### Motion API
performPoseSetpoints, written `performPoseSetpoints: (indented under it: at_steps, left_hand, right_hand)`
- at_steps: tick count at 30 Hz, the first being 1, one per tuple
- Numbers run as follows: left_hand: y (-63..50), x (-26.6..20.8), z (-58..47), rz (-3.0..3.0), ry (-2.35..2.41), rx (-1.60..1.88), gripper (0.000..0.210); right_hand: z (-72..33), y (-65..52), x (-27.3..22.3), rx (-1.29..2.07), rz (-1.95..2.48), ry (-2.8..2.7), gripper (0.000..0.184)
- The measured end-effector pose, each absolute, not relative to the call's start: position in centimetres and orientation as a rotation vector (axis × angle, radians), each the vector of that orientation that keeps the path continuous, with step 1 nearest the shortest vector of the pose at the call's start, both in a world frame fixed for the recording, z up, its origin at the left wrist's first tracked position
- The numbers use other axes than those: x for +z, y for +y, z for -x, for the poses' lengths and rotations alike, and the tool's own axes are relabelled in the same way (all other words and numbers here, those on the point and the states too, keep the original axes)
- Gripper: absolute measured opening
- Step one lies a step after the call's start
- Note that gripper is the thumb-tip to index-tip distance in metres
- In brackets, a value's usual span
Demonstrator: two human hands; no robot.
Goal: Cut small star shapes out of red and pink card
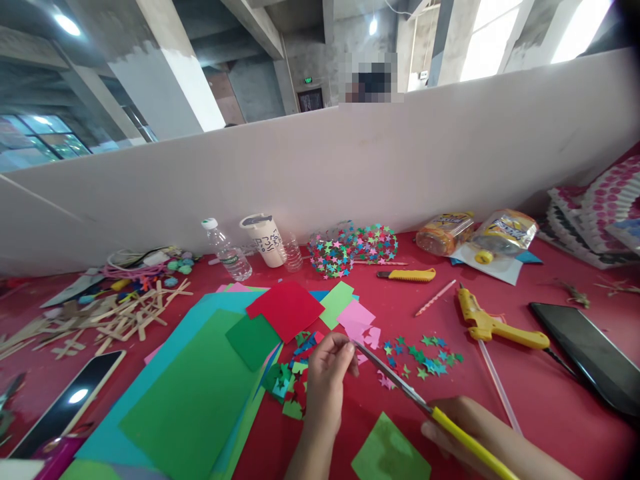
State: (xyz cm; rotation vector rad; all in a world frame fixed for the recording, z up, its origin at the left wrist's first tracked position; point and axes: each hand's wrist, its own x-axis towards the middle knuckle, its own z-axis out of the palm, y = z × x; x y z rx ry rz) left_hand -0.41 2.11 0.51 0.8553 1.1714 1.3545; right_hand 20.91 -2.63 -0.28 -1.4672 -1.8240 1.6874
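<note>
My right hand (470,430) grips a pair of scissors (400,381) with yellow handles, its blades pointing up and left. At their tips is my left hand (327,377), its thumb and fingers pinched together; whatever they hold is too small to make out. Small paper stars (425,357) in green, blue, pink and red lie to the right of the blades. Cut paper scraps (290,387) are heaped left of my left hand. Below the blades lies a light green paper square (393,450). Pink paper (357,317) rests just beyond my fingertips.
Coloured sheets (190,400) cover the left of the red table, with a phone (70,403) and wooden sticks (130,320) beyond. A yellow glue gun (495,327), a utility knife (407,275) and a black tablet (590,353) lie right. Bottles (227,250) stand along the white partition (320,167).
</note>
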Motion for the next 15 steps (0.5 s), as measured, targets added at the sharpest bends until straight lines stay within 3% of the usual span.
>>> performPoseSetpoints:
  at_steps: [15]
  left_hand:
    - [1.4,1.0,-0.2,-0.856,1.157,1.354,0.02]
  right_hand:
    - [-20.8,-3.8,-0.2,1.586,1.529,-1.636,0.071]
